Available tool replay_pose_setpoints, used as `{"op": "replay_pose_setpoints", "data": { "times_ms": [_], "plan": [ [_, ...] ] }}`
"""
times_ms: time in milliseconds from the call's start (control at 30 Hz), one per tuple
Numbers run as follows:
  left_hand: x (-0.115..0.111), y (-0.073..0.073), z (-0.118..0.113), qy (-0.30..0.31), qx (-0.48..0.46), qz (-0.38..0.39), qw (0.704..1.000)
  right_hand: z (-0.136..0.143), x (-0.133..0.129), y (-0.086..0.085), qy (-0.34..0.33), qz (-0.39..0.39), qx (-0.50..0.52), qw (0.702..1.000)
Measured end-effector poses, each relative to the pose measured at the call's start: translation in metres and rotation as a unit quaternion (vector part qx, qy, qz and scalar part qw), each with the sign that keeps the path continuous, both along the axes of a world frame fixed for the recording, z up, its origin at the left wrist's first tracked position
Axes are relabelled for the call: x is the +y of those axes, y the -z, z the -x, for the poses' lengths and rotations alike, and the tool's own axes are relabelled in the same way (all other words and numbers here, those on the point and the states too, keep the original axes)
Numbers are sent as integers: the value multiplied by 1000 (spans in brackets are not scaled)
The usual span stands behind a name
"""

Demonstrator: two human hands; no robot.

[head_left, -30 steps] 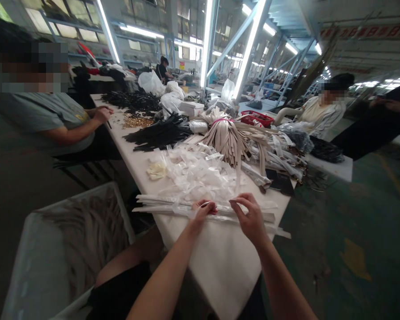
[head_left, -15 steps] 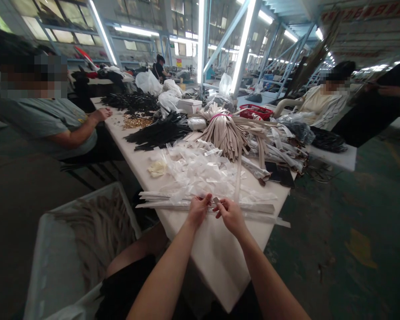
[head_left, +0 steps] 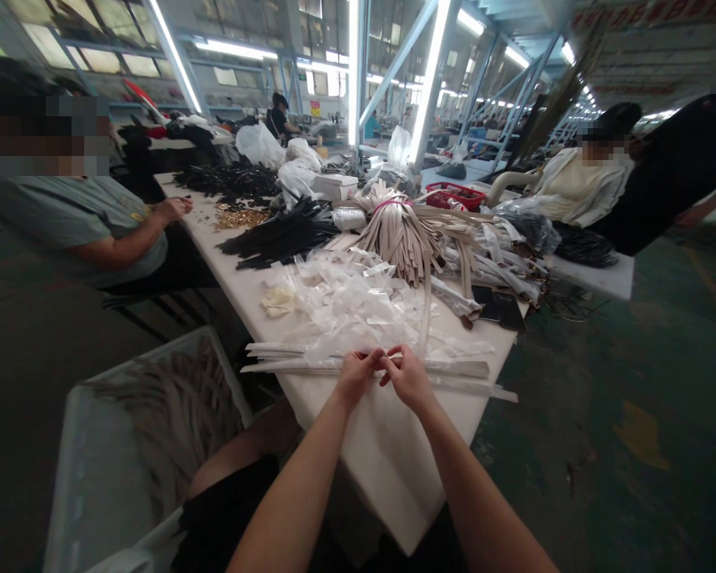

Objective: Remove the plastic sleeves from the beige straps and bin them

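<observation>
My left hand [head_left: 359, 375] and my right hand [head_left: 406, 377] meet above the near part of the table, fingertips pinched together and touching. A small grey-beige strip is in the right fingers, now mostly covered. What the left fingers grip is hidden. Just beyond and beneath the hands, flat pale straps [head_left: 459, 369] lie crosswise, partly in clear plastic. Behind them spreads a heap of crumpled translucent plastic wrappers [head_left: 358, 306]. One beige strap [head_left: 426, 314] runs toward my right hand from a bundle of beige straps [head_left: 394, 235] tied with a pink band.
On the table [head_left: 394, 469] also lie black strips [head_left: 280, 235], small gold pieces [head_left: 239, 216], a red basket [head_left: 455, 196] and dark flat items [head_left: 499, 309]. A white bin [head_left: 83, 446] of straps stands at left. Co-workers sit left [head_left: 119, 231] and right [head_left: 597, 179].
My right hand has moved in against my left, and the strip's end has gone from sight between the fingers. At far right, a standing person has shifted. The view has turned slightly.
</observation>
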State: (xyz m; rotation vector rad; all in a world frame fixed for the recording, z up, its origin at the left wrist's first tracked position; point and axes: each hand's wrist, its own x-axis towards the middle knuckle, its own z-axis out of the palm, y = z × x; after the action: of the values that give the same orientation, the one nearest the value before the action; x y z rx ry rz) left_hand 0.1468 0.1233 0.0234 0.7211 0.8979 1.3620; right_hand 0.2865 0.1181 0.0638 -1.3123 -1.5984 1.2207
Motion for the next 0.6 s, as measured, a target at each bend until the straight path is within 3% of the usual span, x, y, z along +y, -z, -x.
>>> {"op": "replay_pose_setpoints", "data": {
  "times_ms": [67,200,267,433,600],
  "plan": [
    [2,-4,2,-10,-13,5,1000,-4,0,-2,0,-19,-18,1000],
    [6,-13,3,-99,-42,19,994,-18,-1,-13,-25,-138,-141,980],
    [6,-17,0,-104,-27,21,994,-22,0,-20,-38,-174,-171,969],
    [1,-23,-8,-54,5,22,998,-33,7,-37,-78,-160,-137,974],
    [-8,-28,-16,-128,-15,30,991,-52,11,-42,-119,-200,-181,955]
  ]
}}
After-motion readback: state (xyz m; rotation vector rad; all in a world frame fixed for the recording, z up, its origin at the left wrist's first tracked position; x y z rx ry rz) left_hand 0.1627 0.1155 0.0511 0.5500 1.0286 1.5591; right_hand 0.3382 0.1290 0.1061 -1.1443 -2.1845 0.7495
